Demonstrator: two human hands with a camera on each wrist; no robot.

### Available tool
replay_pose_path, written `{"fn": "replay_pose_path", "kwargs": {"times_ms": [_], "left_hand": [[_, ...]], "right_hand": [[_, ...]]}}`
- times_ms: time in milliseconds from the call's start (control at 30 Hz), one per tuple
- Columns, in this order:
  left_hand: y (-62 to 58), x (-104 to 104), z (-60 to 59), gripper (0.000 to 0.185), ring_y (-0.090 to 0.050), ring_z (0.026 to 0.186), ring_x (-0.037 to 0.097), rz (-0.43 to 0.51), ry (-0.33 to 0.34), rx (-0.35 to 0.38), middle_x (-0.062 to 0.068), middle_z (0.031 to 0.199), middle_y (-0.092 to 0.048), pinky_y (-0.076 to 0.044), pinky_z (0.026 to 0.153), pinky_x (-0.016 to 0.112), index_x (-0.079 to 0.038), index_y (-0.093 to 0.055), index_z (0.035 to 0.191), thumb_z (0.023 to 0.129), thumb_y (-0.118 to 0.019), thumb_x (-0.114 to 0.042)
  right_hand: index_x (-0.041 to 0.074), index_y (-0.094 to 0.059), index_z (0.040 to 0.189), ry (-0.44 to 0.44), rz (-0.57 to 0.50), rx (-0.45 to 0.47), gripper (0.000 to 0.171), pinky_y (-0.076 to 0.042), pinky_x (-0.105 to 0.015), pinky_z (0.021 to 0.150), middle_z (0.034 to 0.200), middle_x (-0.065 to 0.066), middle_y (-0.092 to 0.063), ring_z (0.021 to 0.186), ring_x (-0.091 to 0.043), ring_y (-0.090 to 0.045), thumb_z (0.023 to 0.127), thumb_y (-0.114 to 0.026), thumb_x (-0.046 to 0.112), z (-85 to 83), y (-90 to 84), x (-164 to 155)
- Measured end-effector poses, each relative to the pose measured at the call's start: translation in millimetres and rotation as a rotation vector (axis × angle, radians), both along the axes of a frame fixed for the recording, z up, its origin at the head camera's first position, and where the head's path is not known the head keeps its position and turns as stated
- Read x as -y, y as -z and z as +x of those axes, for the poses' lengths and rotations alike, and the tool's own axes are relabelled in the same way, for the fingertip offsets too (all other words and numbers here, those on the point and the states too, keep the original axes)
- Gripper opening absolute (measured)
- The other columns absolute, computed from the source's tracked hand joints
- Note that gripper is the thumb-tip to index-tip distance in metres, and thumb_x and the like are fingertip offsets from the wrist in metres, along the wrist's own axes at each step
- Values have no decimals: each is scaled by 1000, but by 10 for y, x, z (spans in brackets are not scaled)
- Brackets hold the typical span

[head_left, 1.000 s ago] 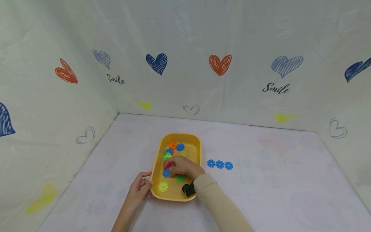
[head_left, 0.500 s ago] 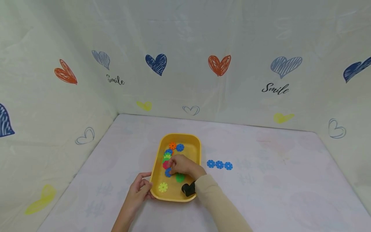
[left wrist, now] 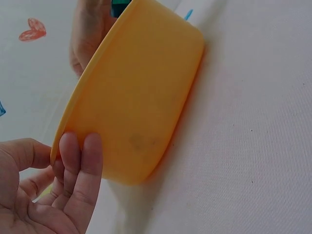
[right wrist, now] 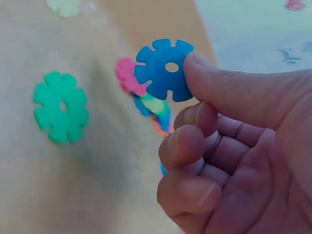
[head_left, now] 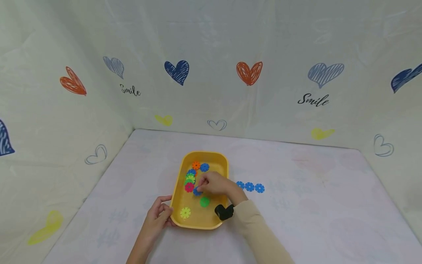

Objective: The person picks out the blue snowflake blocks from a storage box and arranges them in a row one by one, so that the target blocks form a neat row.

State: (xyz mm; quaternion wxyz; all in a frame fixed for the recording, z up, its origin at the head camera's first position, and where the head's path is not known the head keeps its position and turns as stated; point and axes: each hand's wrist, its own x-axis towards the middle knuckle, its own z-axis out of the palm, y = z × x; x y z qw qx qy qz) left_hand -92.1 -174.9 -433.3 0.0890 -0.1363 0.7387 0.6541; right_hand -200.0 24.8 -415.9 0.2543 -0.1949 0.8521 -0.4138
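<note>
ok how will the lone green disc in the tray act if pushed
The green disc lies flat and looks thin, so it's likely light and apt to slide rather than roll. It is probably fairly stiff: the similar blue disc pinched at its edge looks flat.

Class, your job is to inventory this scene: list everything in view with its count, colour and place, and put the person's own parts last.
tray: 1, yellow, on the table
held disc: 1, blue, pinched over the tray
disc row: 3, blue, on the table, right of the tray
orange disc: 1, orange, tray's far end
blue disc: 1, blue, beside the orange disc
disc pile: count unclear, mixed colours, tray's left side
pink disc: 1, pink, disc pile's near end
green disc: 1, green, tray's near half
yellow disc: 1, yellow, tray's near-left part
table: 1, whitish, under the tray
backdrop: count unclear, whitish with coloured hearts and "Smile" lettering, around the table
black object: 1, black, at the right wrist
sleeve: 1, beige, right arm
left hand: 1, gripping the tray's rim
right hand: 1, pinching the held disc
</note>
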Motion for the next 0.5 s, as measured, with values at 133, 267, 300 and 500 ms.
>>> {"fn": "replay_pose_path", "kwargs": {"times_ms": [133, 267, 300, 500], "left_hand": [[10, 11, 4, 39, -58, 56, 17, -9, 9, 1, 5, 74, -50, -53, 56, 27, -6, -43, 125, 87, -49, -3], [15, 13, 1, 39, -58, 57, 17, -16, 11, 5, 4, 75, -50, -53, 56, 26, -7, -42, 126, 88, -49, -4], [14, 12, 0, 39, -58, 57, 17, -15, 11, 6, 4, 75, -50, -53, 56, 26, -7, -42, 126, 88, -49, -4], [10, 4, 1, 39, -58, 57, 17, -21, 11, 5, 4, 75, -50, -53, 56, 26, -6, -42, 126, 88, -49, -3]], "right_hand": [[9, -60, 84, 37, -30, 8, 13, -39, -20, 54, 74, -6, -57, 60, -12, -45, 85, -61, 22, 25, -72, -115], [7, -57, 86, 67, -72, -8, 15, -37, -20, 52, 71, -3, -52, 57, -12, -43, 87, -58, 22, 58, -136, -244], [7, -56, 87, 76, -84, -10, 15, -37, -20, 51, 69, -2, -51, 56, -12, -42, 88, -57, 22, 66, -148, -279], [4, -53, 89, 127, -120, -48, 19, -35, -19, 49, 60, 1, -43, 52, -11, -40, 90, -54, 23, 112, -207, -511]]}}
